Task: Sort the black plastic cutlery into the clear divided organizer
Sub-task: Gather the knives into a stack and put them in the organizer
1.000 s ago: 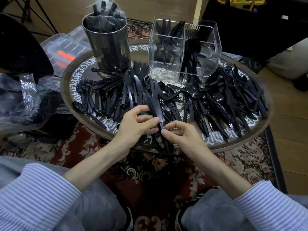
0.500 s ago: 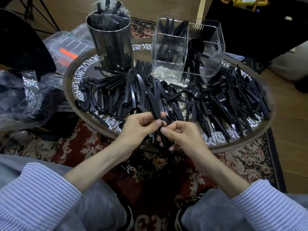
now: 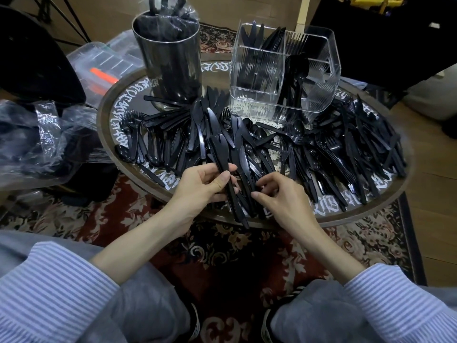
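A red flowery rug [image 3: 222,256] fills the bottom of the frame. On it stands one round table [image 3: 116,154] with white letters on its top, across the middle. A big heap of black cutlery [image 3: 346,149] covers most of the table: knives, forks and spoons, too many to count.

At upper left of the table stands one shiny metal can [image 3: 170,63], with more cutlery in a plastic bag poking out the top. At upper right stands one clear organizer [image 3: 319,95]. Knives, forks and spoons stand in its parts already. The heap lies right up against it.

Crinkly plastic bags [image 3: 47,134] sit at the left edge, beside the table.

The left hand [image 3: 200,186] holds a small bunch of knives [image 3: 223,159] between thumb and fingers, low in the middle. The right hand [image 3: 282,194] is just beside it with fingers curled. It touches the knives by the table edge, but I cannot tell if it grips any.
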